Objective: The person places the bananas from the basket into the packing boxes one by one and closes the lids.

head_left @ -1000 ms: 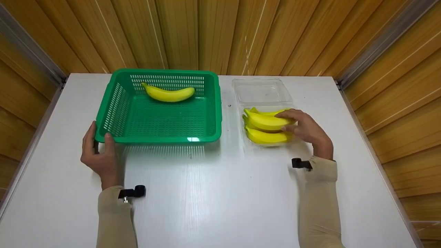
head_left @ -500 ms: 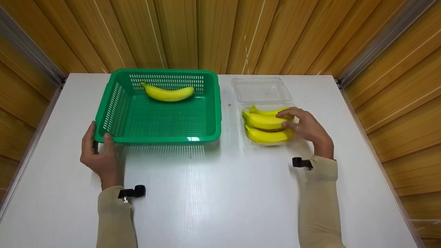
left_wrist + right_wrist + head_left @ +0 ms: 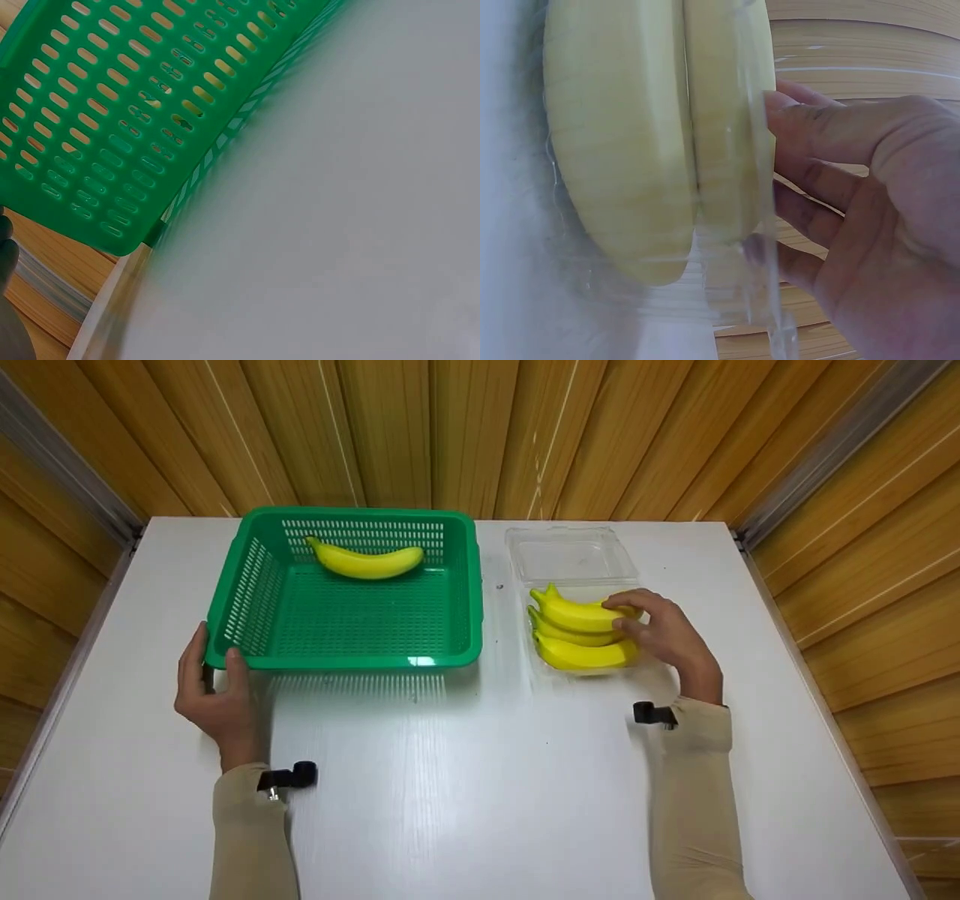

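Note:
My left hand point(image 3: 217, 697) holds the near left corner of a green plastic basket point(image 3: 352, 664), with the thumb at the front rim and fingers along the outer side. A single yellow banana point(image 3: 367, 564) lies along the basket's back wall. To the right, my right hand point(image 3: 667, 634) pinches the right end of an upper banana point(image 3: 577, 615) between thumb and fingers. Other bananas lie beneath and beside it in a clear plastic clamshell box, among them a front banana point(image 3: 585, 655). In the right wrist view, banana ends point(image 3: 622, 150) show through the box's clear wall.
The clamshell's clear lid point(image 3: 574, 561) lies folded back behind the bananas. A white table point(image 3: 465, 795) carries everything. Wooden slat walls point(image 3: 472, 435) enclose it at the back and sides. Table surface shows between the basket and the box.
In the clamshell, the upper banana has shifted slightly toward the back, over the rear one, with my right fingers on it. My left hand and the basket stay in place.

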